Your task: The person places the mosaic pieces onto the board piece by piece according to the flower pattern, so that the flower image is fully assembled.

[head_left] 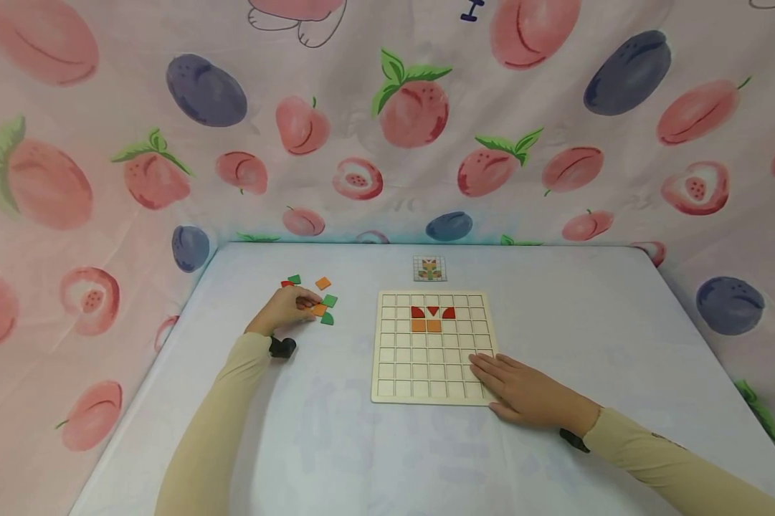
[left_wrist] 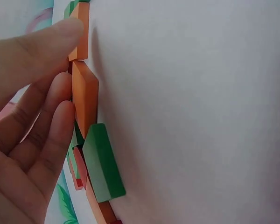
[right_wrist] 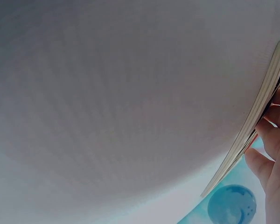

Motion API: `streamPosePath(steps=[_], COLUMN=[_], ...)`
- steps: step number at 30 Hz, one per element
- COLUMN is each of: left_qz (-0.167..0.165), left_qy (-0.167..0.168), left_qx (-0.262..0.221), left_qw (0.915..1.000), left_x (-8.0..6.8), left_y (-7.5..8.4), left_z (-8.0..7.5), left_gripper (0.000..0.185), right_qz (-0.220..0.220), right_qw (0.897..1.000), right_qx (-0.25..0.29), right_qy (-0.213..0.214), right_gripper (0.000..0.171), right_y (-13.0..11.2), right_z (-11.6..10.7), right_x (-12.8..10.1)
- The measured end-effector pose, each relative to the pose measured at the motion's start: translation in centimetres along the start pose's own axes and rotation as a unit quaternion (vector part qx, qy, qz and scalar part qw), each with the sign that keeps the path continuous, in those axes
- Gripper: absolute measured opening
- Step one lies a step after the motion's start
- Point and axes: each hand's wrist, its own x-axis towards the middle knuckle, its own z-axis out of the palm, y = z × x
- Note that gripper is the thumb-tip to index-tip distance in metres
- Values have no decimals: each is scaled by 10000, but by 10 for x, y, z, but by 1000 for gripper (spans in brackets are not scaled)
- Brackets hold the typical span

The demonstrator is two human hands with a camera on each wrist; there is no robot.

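My left hand (head_left: pixel 289 307) is over a loose group of small coloured tiles at the left. Its thumb and index finger pinch an orange square tile (head_left: pixel 319 310); in the left wrist view the thumb tip overlaps this tile (left_wrist: pixel 83 39), and the index fingertip is hidden. Close by lie a green square tile (head_left: pixel 330 301), a green rounded tile (head_left: pixel 327 319) and another orange tile (left_wrist: pixel 85 98). My right hand (head_left: pixel 532 393) rests with straight fingers on the lower right edge of a pale wooden grid board (head_left: pixel 403 373). Red tiles (head_left: pixel 449 313) and two orange squares (head_left: pixel 419 325) sit in its upper cells.
A small picture card (head_left: pixel 429 269) with a gridded pattern lies behind the board. An orange tile (head_left: pixel 323 283) and a green tile (head_left: pixel 294 279) lie beyond my left hand. A fruit-print cloth (head_left: pixel 355 86) hangs behind the white table (head_left: pixel 322 444).
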Motion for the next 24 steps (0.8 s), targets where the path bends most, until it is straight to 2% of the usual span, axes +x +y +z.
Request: streamPosePath(steps=[8,17,24], left_qz=[52,-116,-276], left_qy=[1,36,85], left_qx=[183,388,441], left_qw=[9998,9992,9986], left_x=[-3,-4,-3], left_y=[1,3,0], left_z=[0,0,0], left_gripper=[32,30,27], right_qz=[-53,-6,-4], right_qw=[10000,9999,10000], right_qx=[13,60,-51], right_qy=[-28,-132,-13], right_gripper=[63,62,63], right_y=[0,0,1], right_z=[0,0,3], right_x=[1,1,-1])
